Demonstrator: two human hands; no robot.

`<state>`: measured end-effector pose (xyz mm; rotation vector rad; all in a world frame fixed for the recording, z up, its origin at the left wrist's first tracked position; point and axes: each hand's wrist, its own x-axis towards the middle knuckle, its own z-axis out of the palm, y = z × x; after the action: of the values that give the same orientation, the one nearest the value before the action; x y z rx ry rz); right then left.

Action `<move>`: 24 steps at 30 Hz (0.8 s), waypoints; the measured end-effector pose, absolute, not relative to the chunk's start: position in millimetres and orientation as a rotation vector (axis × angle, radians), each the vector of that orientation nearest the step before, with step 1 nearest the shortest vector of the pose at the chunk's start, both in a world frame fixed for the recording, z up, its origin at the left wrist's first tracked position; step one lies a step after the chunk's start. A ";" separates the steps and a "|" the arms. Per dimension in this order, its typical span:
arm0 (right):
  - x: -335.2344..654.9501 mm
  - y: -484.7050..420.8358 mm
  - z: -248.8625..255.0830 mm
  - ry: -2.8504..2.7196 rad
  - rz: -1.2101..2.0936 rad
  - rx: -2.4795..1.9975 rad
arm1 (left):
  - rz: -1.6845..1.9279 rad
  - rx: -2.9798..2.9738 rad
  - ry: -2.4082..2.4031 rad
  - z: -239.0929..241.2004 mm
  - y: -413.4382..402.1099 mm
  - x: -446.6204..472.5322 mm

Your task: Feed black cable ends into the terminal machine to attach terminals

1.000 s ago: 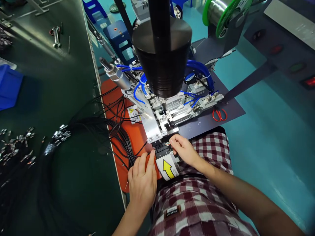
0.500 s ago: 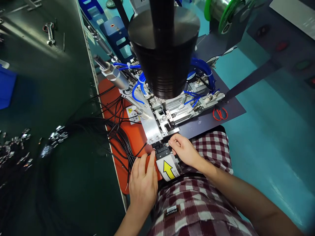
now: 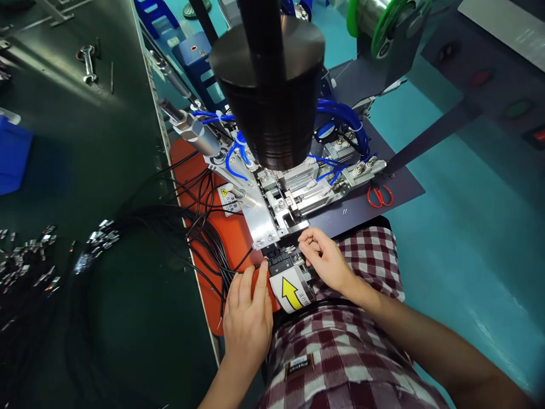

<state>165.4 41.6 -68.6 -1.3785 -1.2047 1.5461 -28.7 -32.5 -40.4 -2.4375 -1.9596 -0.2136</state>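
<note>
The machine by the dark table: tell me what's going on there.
Someone is working bare-handed at the front of the metal machine. The left hand has its fingertips at the left edge of a small black block, just above the yellow arrow label. The right hand is just right of some thin wire ends, its fingers curled; whether it holds anything is unclear. Black cables lie across the orange board on the left.
</note>
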 end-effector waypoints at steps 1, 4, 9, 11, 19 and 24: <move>166.7 39.4 -69.2 -1.216 1.536 -1.384 | -0.210 -2.441 -1.972 -36.5 -30.0 -27.5; 167.2 36.4 -72.7 -1.203 1.569 -1.379 | -0.255 -2.560 -1.963 -27.3 -19.0 -22.1; 158.8 39.9 -75.2 -1.169 1.641 -1.328 | -0.399 -2.792 -1.895 -32.0 -2.6 -11.4; 154.8 41.9 -74.8 -1.151 1.652 -1.314 | -0.412 -2.776 -1.881 -36.7 -0.8 -9.5; 145.8 44.9 -73.5 -1.074 1.674 -1.334 | -0.327 -2.679 -1.806 -42.8 -0.2 -1.3; 144.6 46.2 -75.4 -1.025 1.713 -1.316 | -0.394 -2.666 -1.858 -44.4 -0.3 0.6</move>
<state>144.6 46.2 -75.4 -1.3156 -1.0247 1.7125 0.6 -0.3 -44.4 -2.6663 -1.8575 -0.3941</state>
